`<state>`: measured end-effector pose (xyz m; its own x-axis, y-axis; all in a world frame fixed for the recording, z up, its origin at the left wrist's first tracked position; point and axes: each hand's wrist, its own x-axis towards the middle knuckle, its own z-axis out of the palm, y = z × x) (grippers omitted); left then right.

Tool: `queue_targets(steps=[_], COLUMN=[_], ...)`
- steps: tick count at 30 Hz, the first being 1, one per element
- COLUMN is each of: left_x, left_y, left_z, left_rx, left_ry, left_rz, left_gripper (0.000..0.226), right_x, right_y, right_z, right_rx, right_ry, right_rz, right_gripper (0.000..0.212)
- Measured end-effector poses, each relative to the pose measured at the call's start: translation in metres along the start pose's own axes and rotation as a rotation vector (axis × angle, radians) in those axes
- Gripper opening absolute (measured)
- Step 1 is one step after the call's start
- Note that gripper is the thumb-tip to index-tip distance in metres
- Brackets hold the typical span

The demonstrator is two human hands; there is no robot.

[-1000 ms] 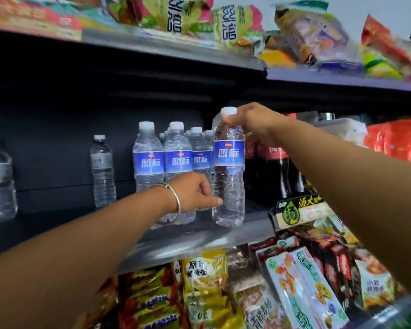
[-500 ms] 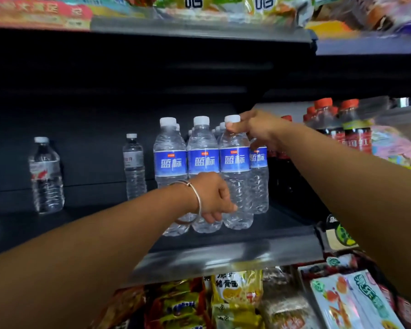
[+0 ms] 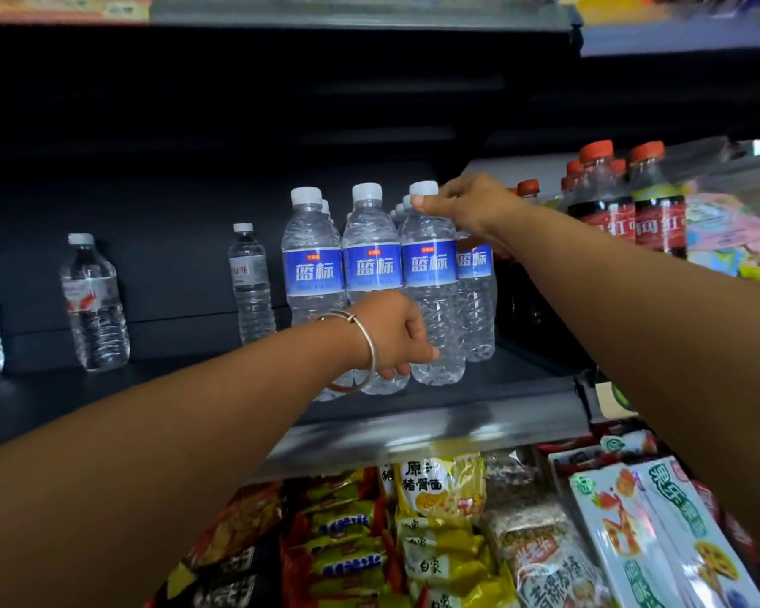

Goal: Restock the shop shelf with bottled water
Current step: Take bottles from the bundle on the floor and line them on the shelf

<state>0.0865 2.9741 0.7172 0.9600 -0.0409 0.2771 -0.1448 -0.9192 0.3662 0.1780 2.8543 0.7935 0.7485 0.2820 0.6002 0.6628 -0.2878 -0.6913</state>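
since half a second ago, little has been shifted: the blue-label bottle (image 3: 431, 291) is stood on the shelf (image 3: 413, 427) at the right end of the front row, touching its neighbour. its neck is pinched just below the cap by the right hand (image 3: 466, 208), and its lower body is gripped by the curled fingers of the left hand (image 3: 396, 335). tipping could be caused by a hasty release, as the base sits near the front lip. open room is left towards the lone bottle (image 3: 251, 283); cola bottles (image 3: 624, 204) crowd the right.
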Motion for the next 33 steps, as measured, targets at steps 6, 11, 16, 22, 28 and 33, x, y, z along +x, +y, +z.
queue_targets(steps=[6, 11, 16, 22, 28, 33], left_x=[-0.014, -0.041, -0.076, -0.113, -0.144, -0.187], left_y=[0.012, 0.020, 0.017, -0.004, -0.044, -0.098], left_z=[0.009, 0.043, 0.106, 0.226, 0.362, 0.481], left_rx=[0.080, -0.008, -0.043, -0.048, -0.010, -0.023], left_ry=[0.113, 0.061, -0.115, -0.353, -0.516, -0.669], left_rz=[0.143, 0.245, 0.320, 0.355, 0.321, 0.277], left_gripper=[0.023, 0.023, 0.025, 0.033, 0.035, 0.036], right_x=[-0.021, -0.101, -0.205, -0.317, -0.411, -0.499], right_y=[0.008, 0.027, 0.069, 0.163, 0.264, 0.360], right_z=[-0.008, -0.016, -0.007, 0.024, 0.064, 0.120], right_rx=[-0.246, -0.503, -0.684, -0.822, -0.793, -0.728], right_ry=[0.183, 0.181, -0.005, -0.348, -0.501, -0.625], right_rz=[-0.061, -0.179, -0.025, 0.290, 0.504, 0.650], right_gripper=[0.046, 0.020, 0.015, 0.029, 0.032, 0.039])
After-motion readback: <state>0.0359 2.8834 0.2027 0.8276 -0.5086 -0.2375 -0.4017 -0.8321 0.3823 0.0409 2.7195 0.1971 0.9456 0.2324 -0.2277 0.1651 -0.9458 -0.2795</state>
